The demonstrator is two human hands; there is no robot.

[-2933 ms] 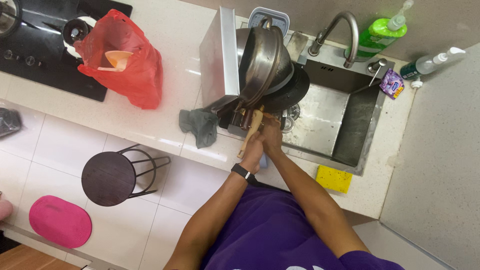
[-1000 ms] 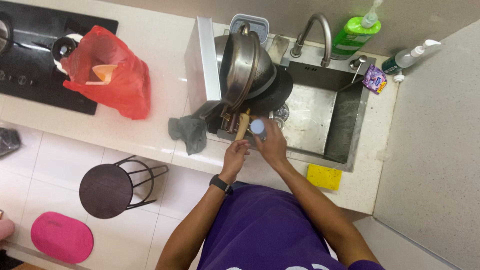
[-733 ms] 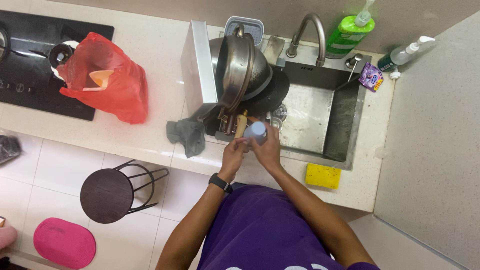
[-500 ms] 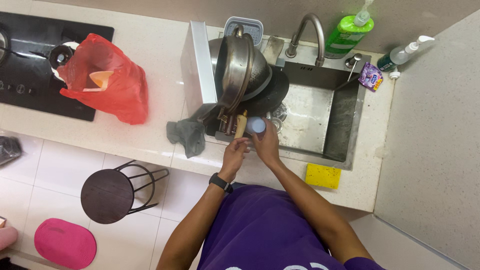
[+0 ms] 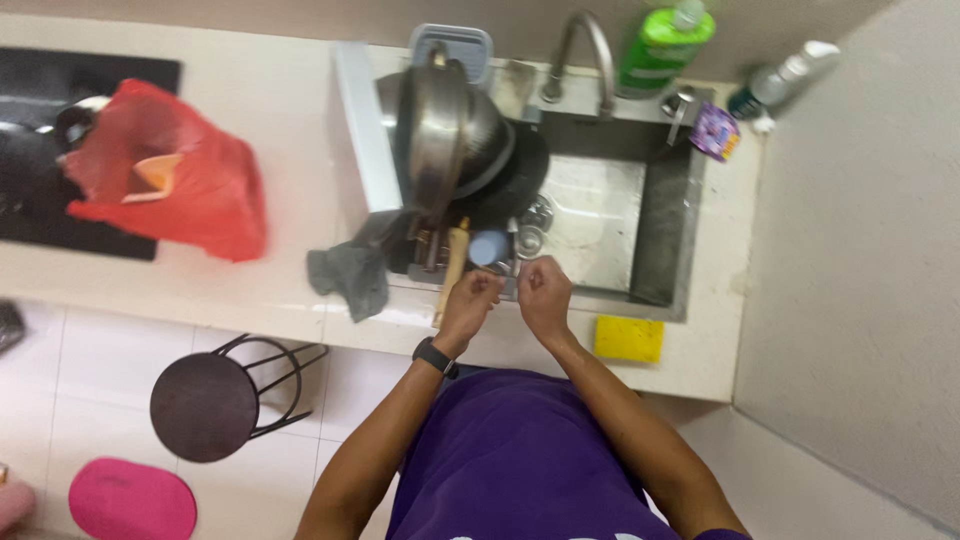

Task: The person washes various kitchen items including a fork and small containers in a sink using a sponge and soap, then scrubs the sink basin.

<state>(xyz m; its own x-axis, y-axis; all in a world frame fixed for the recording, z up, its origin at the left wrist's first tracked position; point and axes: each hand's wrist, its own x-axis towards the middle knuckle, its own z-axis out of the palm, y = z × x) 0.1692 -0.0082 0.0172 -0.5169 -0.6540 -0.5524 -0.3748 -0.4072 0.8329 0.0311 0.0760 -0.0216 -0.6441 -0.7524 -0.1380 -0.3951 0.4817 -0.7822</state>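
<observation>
My left hand (image 5: 470, 300), with a black watch on its wrist, and my right hand (image 5: 543, 290) hover side by side over the front rim of the steel sink (image 5: 660, 250). Both have their fingers curled in, and I see nothing in them. Just beyond the knuckles a small light-blue round cup (image 5: 488, 247) rests in the sink. A wooden handle (image 5: 452, 270) lies beside my left hand. Metal pans (image 5: 440, 140) stand on edge in the left part of the sink, leaning against a black pan (image 5: 520, 180).
A grey cloth (image 5: 350, 270) hangs over the counter edge left of the sink. Nearby are a yellow sponge (image 5: 628, 338), a green soap bottle (image 5: 665, 45), a faucet (image 5: 585, 50), a red plastic bag (image 5: 170, 180), and a black stool (image 5: 205, 405) on the floor.
Both hands held the light-blue cup over the sink a second ago. Now the cup lies in the sink and the hands have drawn back to the front rim, fingers curled.
</observation>
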